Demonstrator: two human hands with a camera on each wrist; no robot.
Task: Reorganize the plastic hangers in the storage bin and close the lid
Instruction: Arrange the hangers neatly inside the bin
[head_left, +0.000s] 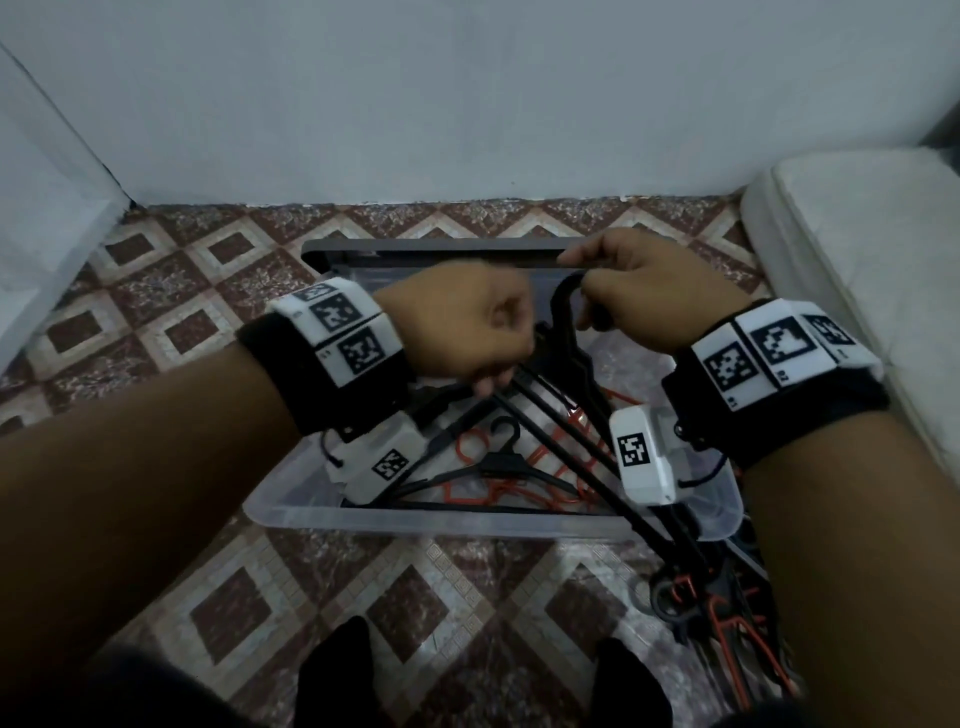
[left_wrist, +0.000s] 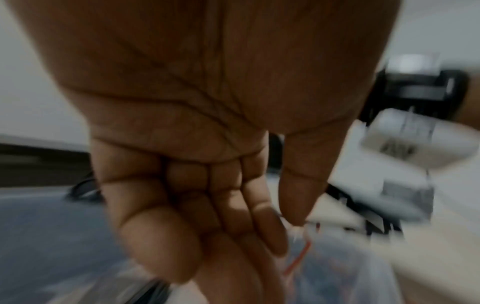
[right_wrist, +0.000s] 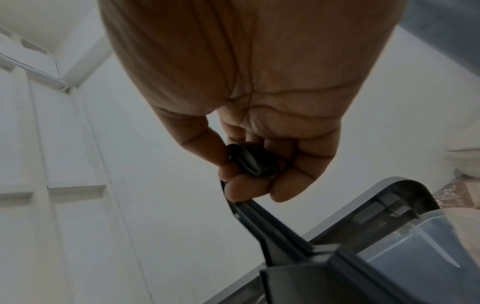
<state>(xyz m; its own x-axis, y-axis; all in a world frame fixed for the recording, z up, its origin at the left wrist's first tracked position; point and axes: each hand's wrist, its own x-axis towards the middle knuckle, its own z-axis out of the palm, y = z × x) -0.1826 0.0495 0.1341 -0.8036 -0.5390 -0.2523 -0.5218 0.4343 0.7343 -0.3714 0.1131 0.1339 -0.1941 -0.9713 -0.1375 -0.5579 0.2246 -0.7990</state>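
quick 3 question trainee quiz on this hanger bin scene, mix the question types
1. True or false: the right hand grips the hook of a black hanger.
2. What colour are the hangers lying under the black ones in the clear bin?
3. The grey lid is: A) shut on the bin, B) open behind it, C) out of view.

Key: 1 true; 2 orange-red; 3 B.

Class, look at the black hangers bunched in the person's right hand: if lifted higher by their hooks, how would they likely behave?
Probably stiff: the black hangers keep straight bars while the right hand grips only their hooks. Likely light, since curled fingers hold several. Apt to snag on the orange hangers tangled beneath them in the bin.
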